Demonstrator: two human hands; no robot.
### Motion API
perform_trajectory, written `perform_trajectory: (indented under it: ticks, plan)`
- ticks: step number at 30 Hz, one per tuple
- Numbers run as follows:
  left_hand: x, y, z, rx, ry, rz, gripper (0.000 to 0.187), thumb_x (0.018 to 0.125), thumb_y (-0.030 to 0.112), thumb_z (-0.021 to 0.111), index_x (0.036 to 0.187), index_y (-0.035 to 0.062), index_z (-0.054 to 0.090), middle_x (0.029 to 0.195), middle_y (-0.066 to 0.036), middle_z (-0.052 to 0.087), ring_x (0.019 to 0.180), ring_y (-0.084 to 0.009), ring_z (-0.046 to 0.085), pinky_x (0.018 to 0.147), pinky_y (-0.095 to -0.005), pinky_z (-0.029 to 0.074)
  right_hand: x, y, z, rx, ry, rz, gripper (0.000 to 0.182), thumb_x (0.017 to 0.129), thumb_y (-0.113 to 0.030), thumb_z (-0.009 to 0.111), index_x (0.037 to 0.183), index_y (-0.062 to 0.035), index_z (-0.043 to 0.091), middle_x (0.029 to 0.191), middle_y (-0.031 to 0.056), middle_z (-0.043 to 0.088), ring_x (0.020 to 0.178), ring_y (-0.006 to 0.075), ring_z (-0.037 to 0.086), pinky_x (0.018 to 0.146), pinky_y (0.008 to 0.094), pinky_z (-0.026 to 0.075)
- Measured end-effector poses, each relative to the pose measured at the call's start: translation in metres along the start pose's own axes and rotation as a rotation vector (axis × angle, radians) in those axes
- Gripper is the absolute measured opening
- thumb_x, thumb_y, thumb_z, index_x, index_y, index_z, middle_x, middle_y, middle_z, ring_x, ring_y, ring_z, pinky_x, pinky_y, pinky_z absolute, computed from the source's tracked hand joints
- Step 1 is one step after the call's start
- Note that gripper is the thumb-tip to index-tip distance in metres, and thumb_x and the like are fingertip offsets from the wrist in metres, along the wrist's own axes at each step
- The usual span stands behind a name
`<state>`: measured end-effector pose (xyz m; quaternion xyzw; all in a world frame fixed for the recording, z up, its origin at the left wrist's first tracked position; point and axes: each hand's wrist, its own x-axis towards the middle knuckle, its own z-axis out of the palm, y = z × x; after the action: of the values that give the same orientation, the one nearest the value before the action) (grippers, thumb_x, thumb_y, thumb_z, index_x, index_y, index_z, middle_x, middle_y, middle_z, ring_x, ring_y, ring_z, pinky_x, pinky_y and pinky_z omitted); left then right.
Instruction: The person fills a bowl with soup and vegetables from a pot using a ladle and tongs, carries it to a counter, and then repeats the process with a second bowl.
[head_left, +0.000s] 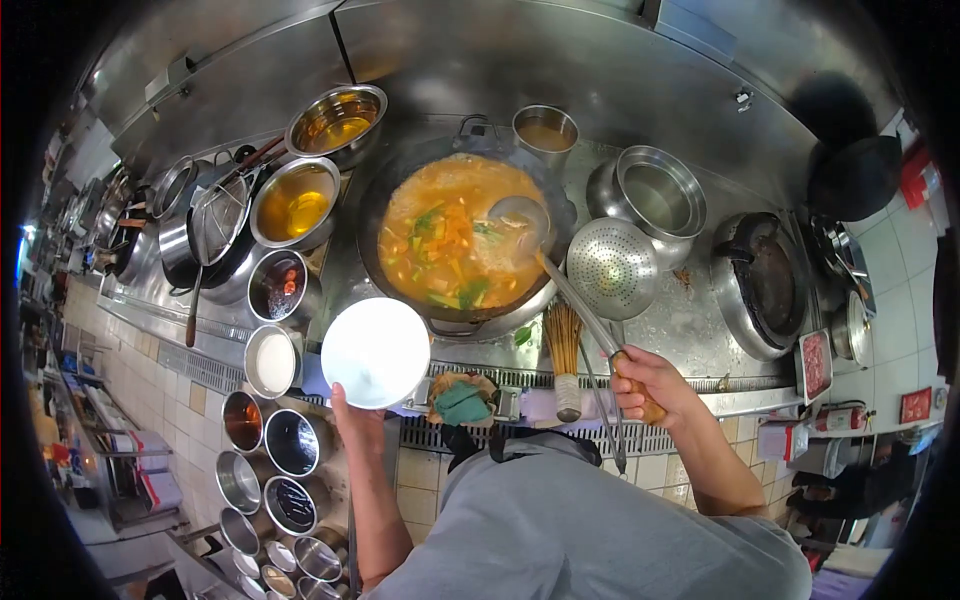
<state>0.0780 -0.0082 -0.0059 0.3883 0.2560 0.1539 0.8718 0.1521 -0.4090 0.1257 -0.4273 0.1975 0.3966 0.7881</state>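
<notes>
A large black wok (395, 180) on the steel range holds orange soup (455, 230) with green and orange vegetable pieces. My right hand (645, 385) grips the wooden end of a long ladle (520, 215), whose bowl rests in the soup at the wok's right side. My left hand (350, 415) holds a white bowl (375, 352) by its lower rim, just in front of the wok's near left edge. The bowl looks empty.
Steel bowls of oil and sauces (293, 203) stand left of the wok. A perforated strainer (612, 268) and a steel pot (655, 195) sit to the right, with a second dark wok (765, 285) beyond. A bamboo brush (565, 360) and several seasoning tins (290, 440) line the front edge.
</notes>
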Motion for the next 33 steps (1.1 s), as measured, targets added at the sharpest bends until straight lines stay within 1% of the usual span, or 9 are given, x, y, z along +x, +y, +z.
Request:
perform_trajectory:
  ticks: [1, 4, 8, 10, 15, 18, 26, 28, 33]
  plan:
    - [0.003, 0.001, 0.003, 0.046, 0.01, -0.002, 0.059, 0.091, 0.052, 0.043, 0.131, 0.0083, 0.042, 0.124, -0.008, 0.054, 0.106, -0.0188, 0.057, 0.075, -0.0287, 0.05, 0.004, 0.001, 0.002, -0.029, 0.021, 0.014, 0.016, 0.096, -0.018, 0.05, 0.111, -0.0125, 0.049, 0.071, 0.0009, 0.046, 0.049, 0.0073, 0.041, 0.04, 0.0229, 0.034]
    - [0.007, 0.008, 0.01, 0.054, 0.046, -0.024, 0.057, 0.092, 0.051, 0.044, 0.129, 0.0084, 0.043, 0.123, -0.007, 0.055, 0.105, -0.0177, 0.058, 0.075, -0.0281, 0.05, 0.01, 0.003, 0.007, -0.052, 0.032, 0.036, 0.017, 0.095, -0.019, 0.051, 0.111, -0.0124, 0.05, 0.071, 0.0005, 0.046, 0.05, 0.0065, 0.041, 0.04, 0.022, 0.035]
    - [0.011, 0.017, 0.008, 0.04, 0.019, 0.004, 0.057, 0.092, 0.05, 0.044, 0.129, 0.0075, 0.043, 0.123, -0.007, 0.055, 0.105, -0.0172, 0.058, 0.076, -0.0276, 0.05, 0.008, 0.008, 0.01, 0.289, -0.188, 0.111, 0.026, 0.096, -0.019, 0.049, 0.12, -0.0078, 0.049, 0.072, -0.0002, 0.044, 0.051, 0.0045, 0.04, 0.04, 0.0196, 0.036]
    - [0.012, 0.024, 0.007, 0.031, 0.021, 0.019, 0.059, 0.093, 0.046, 0.046, 0.133, 0.0036, 0.039, 0.128, -0.012, 0.051, 0.111, -0.0231, 0.056, 0.085, -0.0356, 0.051, -0.003, 0.007, 0.019, 0.39, -0.24, 0.129, 0.029, 0.096, -0.019, 0.049, 0.122, -0.0059, 0.048, 0.072, -0.0003, 0.043, 0.051, 0.0039, 0.04, 0.041, 0.0189, 0.036]
    - [0.023, 0.035, -0.003, 0.022, -0.045, 0.051, 0.052, 0.093, 0.03, 0.05, 0.129, -0.0049, 0.039, 0.126, -0.015, 0.052, 0.112, -0.0243, 0.055, 0.09, -0.0363, 0.05, -0.039, -0.003, 0.036, 0.517, -0.288, 0.135, 0.037, 0.098, -0.021, 0.042, 0.131, -0.0026, 0.04, 0.075, 0.0005, 0.042, 0.052, 0.0036, 0.042, 0.042, 0.0193, 0.039]
    - [0.03, 0.042, 0.003, 0.049, -0.037, 0.05, 0.051, 0.092, 0.028, 0.051, 0.128, -0.0063, 0.039, 0.126, -0.016, 0.052, 0.113, -0.0245, 0.055, 0.09, -0.0358, 0.05, -0.05, -0.004, 0.038, 0.607, -0.327, 0.124, 0.04, 0.099, -0.02, 0.038, 0.134, -0.0017, 0.034, 0.078, 0.0011, 0.043, 0.052, 0.0037, 0.044, 0.044, 0.0197, 0.04]
    - [0.073, 0.067, 0.018, 0.028, 0.061, 0.024, 0.048, 0.092, 0.033, 0.053, 0.127, 0.0016, 0.043, 0.12, -0.013, 0.054, 0.107, -0.0233, 0.056, 0.086, -0.0351, 0.05, -0.08, -0.025, 0.058, 0.605, -0.377, 0.042, 0.044, 0.1, -0.021, 0.034, 0.138, -0.0014, 0.027, 0.078, 0.0021, 0.043, 0.053, 0.0046, 0.046, 0.043, 0.0212, 0.042]
    - [0.088, 0.075, 0.025, 0.037, 0.0, 0.036, 0.049, 0.092, 0.035, 0.053, 0.128, 0.0048, 0.042, 0.122, -0.012, 0.052, 0.108, -0.0236, 0.054, 0.086, -0.0354, 0.049, -0.088, -0.035, 0.069, 0.537, -0.4, 0.004, 0.045, 0.1, -0.021, 0.033, 0.139, -0.0008, 0.024, 0.079, 0.0026, 0.043, 0.054, 0.0051, 0.046, 0.044, 0.0214, 0.042]
    - [0.117, 0.095, 0.06, 0.148, -0.128, -0.011, 0.05, 0.089, 0.023, 0.052, 0.134, 0.0097, 0.037, 0.127, -0.014, 0.048, 0.114, -0.0283, 0.05, 0.096, -0.0409, 0.043, -0.093, -0.051, 0.085, 0.514, -0.403, -0.046, 0.046, 0.101, -0.022, 0.03, 0.139, 0.0016, 0.02, 0.08, 0.0043, 0.042, 0.056, 0.0058, 0.046, 0.044, 0.0223, 0.043]
